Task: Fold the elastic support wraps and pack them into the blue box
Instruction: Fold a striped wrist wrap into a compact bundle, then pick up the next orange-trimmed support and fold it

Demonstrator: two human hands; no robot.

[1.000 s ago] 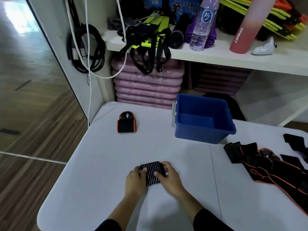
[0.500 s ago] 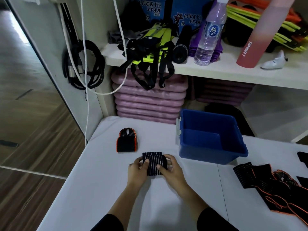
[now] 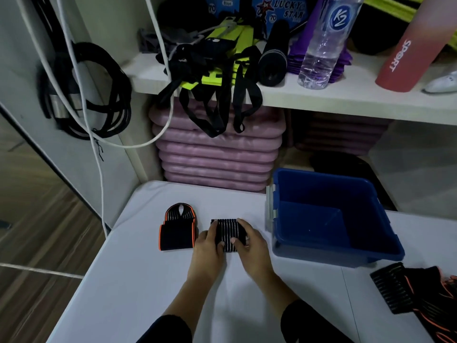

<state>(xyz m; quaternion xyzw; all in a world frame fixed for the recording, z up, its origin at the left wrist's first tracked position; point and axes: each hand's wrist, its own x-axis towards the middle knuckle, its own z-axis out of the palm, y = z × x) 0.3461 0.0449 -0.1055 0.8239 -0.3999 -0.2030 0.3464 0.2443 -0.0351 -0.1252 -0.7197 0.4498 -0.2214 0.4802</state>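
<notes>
Moved since the earlier frame: striped wrap [image 3: 228,235], brought by both hands from mid-table to just left of the blue box [image 3: 309,229].

Head view.
- Left hand [image 3: 209,246]: fingers curled over the wrap's left edge, gripping.
- Right hand [image 3: 251,243]: likewise on the right edge.
- Orange-edged wrap [image 3: 176,230]: folded, further left of the box, beside the striped one.
- Unfolded wraps [image 3: 415,288]: heaped near the box's front right corner.

Step, judged: fold done, bundle held shut.
Next: carry it right, over the box's rim, without letting it spring open.

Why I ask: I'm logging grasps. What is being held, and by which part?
The folded striped wrap: the left hand grips its left end, the right hand its right end, fingers curled over its top face.
</notes>
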